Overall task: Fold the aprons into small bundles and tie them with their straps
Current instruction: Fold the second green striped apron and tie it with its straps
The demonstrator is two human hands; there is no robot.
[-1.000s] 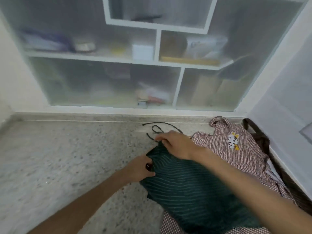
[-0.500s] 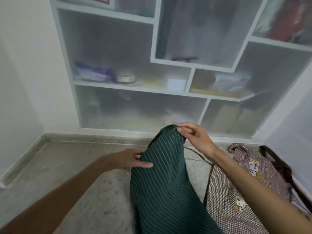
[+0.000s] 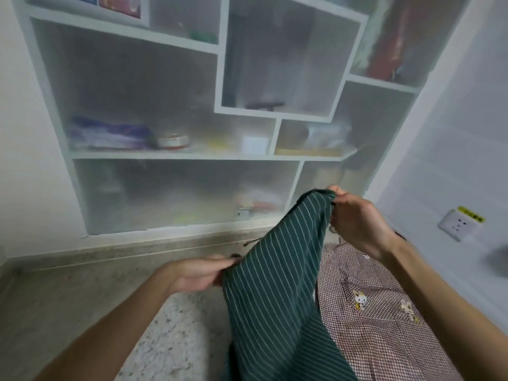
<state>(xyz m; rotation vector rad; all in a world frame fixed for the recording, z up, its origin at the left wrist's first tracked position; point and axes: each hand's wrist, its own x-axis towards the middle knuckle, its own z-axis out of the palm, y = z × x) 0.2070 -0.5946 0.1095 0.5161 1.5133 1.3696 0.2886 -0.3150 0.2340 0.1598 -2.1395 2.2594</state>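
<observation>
A dark green apron with thin white stripes [image 3: 277, 284] hangs lifted above the speckled stone floor [image 3: 82, 292]. My right hand [image 3: 357, 218] grips its top edge, raised at the right. Lower down, my left hand [image 3: 198, 273] pinches the apron's left edge, where a bit of dark strap shows. Under the green apron, to the right, a brown checked apron with small rabbit prints [image 3: 379, 320] lies flat on the floor.
A white wall shelf unit with frosted panels [image 3: 176, 155] fills the wall ahead, with blurred items behind them. A white wall with a power socket [image 3: 457, 224] stands at the right. Bare floor spreads to the left.
The green apron has gone from lying on the floor to hanging in the air. My right hand rose and moved right with the top edge. My left hand now pinches the left edge.
</observation>
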